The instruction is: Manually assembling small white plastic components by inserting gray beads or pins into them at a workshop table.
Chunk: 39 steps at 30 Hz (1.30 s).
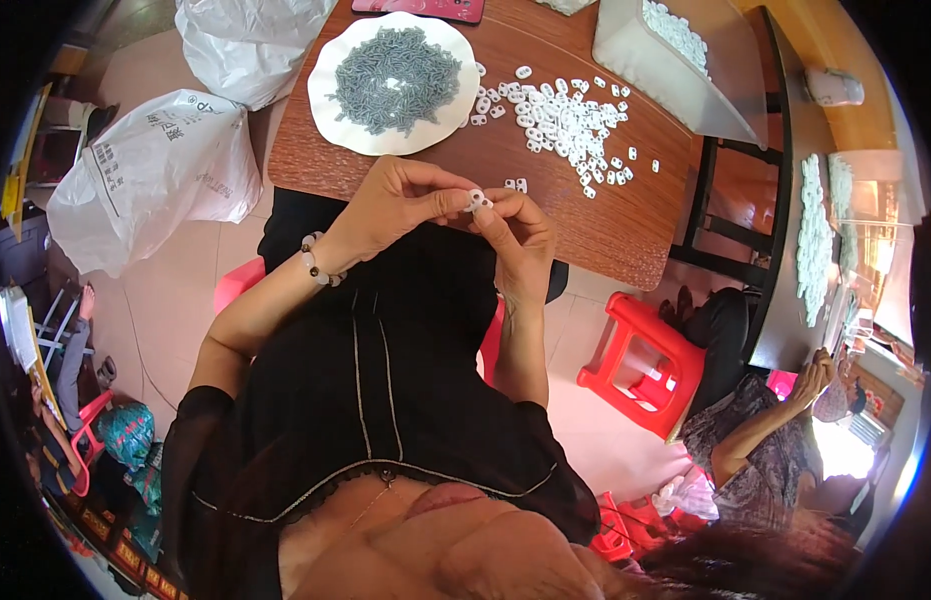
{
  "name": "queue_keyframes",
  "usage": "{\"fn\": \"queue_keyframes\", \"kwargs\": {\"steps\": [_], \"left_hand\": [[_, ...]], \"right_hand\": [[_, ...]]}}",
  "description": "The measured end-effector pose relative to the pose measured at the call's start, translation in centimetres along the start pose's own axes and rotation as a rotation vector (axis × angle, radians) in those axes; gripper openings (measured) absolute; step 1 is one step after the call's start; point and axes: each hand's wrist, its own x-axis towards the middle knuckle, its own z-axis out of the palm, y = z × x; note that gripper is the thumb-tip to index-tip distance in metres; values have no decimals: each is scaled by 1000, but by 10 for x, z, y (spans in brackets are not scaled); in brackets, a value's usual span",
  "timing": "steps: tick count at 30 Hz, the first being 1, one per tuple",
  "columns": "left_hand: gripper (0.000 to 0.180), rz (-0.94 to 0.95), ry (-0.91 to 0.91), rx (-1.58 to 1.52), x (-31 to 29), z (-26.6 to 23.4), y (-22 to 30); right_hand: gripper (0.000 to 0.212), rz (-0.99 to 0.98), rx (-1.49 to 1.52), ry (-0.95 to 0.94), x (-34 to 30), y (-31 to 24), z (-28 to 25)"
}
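My left hand [390, 205] and my right hand [523, 250] meet just over the table's near edge, fingers closed in a pinch. Between their fingertips is a small white two-holed plastic piece [477, 200], partly covered by the fingers. Just beyond my hands, a white scalloped plate [327, 112] bears a heap of small grey screw-like pieces [397, 80]. To its right, many similar white two-holed pieces [570, 125] lie loose on the brown table [625, 235]. Two more white pieces [516, 185] rest close behind my right fingers.
A translucent bin [675, 85] holding white pieces stands at the table's far right. White sacks [160, 180] are on the left. A red stool [645, 370] stands at right, near another person [755, 440] seated at a dark table with more white pieces [812, 240]. A pink phone [420, 8] lies at the far edge.
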Motion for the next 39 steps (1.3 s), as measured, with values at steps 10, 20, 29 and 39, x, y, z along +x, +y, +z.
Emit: {"fn": "queue_keyframes", "kwargs": {"steps": [10, 20, 29, 39], "left_hand": [[19, -53, -43, -98, -2, -2, 0], [20, -29, -69, 26, 0, -5, 14], [21, 15, -75, 81, 0, -8, 15], [21, -55, -225, 93, 2, -7, 23]], "right_hand": [[8, -15, 24, -70, 1, -1, 1], [9, -81, 13, -48, -1, 5, 4], [15, -38, -12, -22, -2, 5, 6], [51, -117, -94, -269, 4, -5, 4]]}}
